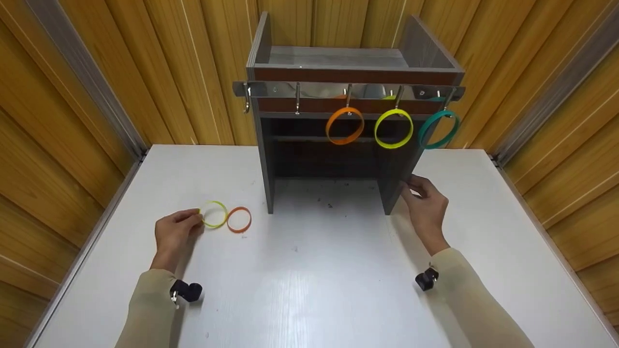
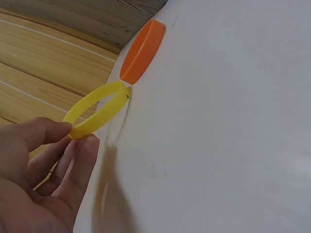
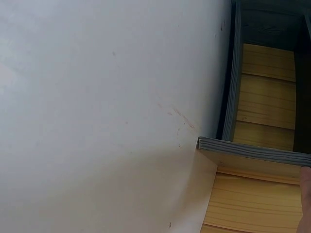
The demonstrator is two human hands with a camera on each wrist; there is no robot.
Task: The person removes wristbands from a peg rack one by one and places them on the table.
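Note:
My left hand (image 1: 176,232) pinches a yellow silicone wristband (image 2: 99,114) between thumb and fingers, low over the white table. The band tilts, its far end close to an orange wristband (image 2: 142,52) that stands on its edge. On the other side, my right hand (image 1: 426,208) has its fingertips against the outer face of the grey stand's right side panel (image 1: 390,198). Only a fingertip of it enters the right wrist view, at the panel's edge. Three wristbands hang on the stand's hooks: orange (image 1: 345,141), yellow (image 1: 393,146) and teal (image 1: 439,145).
A metal hook rail (image 1: 321,91) runs across the front of the grey stand (image 1: 268,164). Its two leftmost hooks (image 1: 298,99) hold no band. Wood-plank walls (image 1: 63,121) enclose the white table (image 1: 300,280) at the back and both sides.

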